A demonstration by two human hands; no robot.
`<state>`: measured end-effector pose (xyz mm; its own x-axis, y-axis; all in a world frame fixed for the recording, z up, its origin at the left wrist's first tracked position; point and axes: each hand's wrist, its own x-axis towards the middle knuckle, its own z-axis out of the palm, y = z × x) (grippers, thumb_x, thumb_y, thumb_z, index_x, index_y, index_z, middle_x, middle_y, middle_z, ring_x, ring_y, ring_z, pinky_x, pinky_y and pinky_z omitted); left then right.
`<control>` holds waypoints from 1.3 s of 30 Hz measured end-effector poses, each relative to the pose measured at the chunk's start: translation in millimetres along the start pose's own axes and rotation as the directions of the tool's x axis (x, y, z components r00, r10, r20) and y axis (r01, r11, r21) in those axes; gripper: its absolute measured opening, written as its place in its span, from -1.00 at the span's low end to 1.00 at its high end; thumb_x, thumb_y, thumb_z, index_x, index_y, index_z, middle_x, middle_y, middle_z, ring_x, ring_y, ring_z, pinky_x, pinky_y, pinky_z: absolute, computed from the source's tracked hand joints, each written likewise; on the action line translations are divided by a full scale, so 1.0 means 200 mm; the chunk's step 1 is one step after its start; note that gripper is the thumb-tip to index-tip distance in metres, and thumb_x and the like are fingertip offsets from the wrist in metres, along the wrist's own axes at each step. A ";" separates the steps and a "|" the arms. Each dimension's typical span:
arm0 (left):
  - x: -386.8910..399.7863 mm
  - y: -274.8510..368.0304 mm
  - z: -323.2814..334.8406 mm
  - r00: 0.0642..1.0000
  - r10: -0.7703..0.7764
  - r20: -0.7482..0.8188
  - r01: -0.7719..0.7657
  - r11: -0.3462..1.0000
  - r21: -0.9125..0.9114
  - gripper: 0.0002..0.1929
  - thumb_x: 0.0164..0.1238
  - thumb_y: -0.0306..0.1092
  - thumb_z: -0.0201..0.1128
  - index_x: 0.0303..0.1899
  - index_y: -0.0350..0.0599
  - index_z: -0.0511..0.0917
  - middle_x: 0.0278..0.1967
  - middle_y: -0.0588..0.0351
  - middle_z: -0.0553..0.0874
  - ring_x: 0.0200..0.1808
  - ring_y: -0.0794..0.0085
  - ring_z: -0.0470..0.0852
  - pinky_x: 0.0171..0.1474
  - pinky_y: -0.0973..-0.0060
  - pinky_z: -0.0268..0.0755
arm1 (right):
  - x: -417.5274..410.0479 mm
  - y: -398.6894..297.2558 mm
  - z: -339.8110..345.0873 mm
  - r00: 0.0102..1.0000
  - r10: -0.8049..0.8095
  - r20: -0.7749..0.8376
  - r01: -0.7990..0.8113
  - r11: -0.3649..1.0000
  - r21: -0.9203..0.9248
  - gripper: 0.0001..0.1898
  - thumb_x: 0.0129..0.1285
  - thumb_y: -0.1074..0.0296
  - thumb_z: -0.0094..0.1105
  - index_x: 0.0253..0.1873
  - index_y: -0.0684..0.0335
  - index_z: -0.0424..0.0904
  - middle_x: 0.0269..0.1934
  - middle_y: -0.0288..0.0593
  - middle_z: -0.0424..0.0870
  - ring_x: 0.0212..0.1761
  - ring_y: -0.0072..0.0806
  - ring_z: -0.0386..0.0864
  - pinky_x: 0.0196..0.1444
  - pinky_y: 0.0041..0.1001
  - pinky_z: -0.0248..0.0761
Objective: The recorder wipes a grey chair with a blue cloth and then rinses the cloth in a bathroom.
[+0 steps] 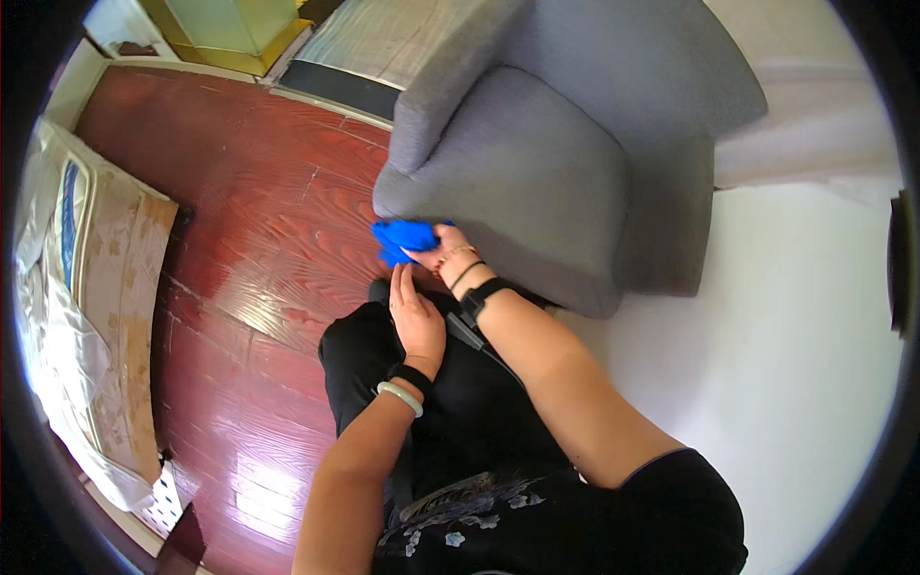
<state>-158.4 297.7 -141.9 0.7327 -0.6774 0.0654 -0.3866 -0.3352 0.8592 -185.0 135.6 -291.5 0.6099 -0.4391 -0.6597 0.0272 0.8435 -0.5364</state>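
A bright blue cloth (405, 239) is bunched in my right hand (431, 248), at the front edge of a grey upholstered armchair (532, 158). Just below it, my left hand (418, 316) is stretched out over my dark-clad legs, its fingertips at the lower edge of the cloth. Whether those fingertips touch the cloth, I cannot tell. No object shows in the left hand. The chair's seat cushion lies beyond and to the right of both hands.
Glossy red-brown wood flooring (273, 215) spreads to the left. A worn cardboard-like piece (129, 287) partly wrapped in clear plastic stands at the far left. Behind the armchair is a pale wall (755, 345). A gold-framed glass piece (223, 36) stands at the top left.
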 end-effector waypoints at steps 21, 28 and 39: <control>0.08 -0.40 0.04 0.904 -0.420 -0.080 0.416 0.907 -0.068 -0.55 0.07 -0.57 0.04 0.08 -0.33 0.30 0.01 -0.26 0.43 0.06 -0.06 0.39 0.15 0.28 0.25 | -0.99 -0.55 -1.03 0.395 -0.776 -0.491 -0.058 0.512 -0.857 -0.38 -0.07 0.52 0.02 0.22 0.32 0.27 -0.01 0.05 0.49 0.00 -0.12 0.47 0.09 -0.27 0.32; 0.06 -0.45 -0.03 0.873 -0.476 -0.107 0.473 0.879 -0.049 -0.54 0.07 -0.58 0.03 0.09 -0.38 0.30 -0.01 -0.33 0.43 0.06 -0.10 0.40 0.17 0.29 0.24 | -0.49 -0.22 -0.21 0.478 -0.742 -0.470 -0.601 0.113 -0.791 -0.36 -0.01 0.25 0.11 0.25 0.03 0.19 0.11 0.16 0.26 0.08 0.06 0.28 0.09 -0.13 0.23; 0.03 -0.52 -0.03 0.905 -0.406 -0.124 0.410 0.912 0.005 -0.59 0.07 -0.57 0.04 0.04 -0.35 0.33 -0.02 -0.27 0.46 0.05 -0.06 0.41 0.14 0.27 0.25 | -0.29 -0.05 0.78 0.983 -0.034 0.179 0.118 0.867 -0.484 -0.46 -0.11 0.56 0.06 0.12 0.33 0.40 -0.05 -0.04 0.52 -0.02 -0.32 0.46 0.09 -0.41 0.29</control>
<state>-110.5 331.1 -227.9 0.8901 -0.3954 -0.2268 -0.0547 -0.5867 0.8080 -97.9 200.8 -165.6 0.7404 -0.4054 -0.5361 -0.2879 0.5294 -0.7980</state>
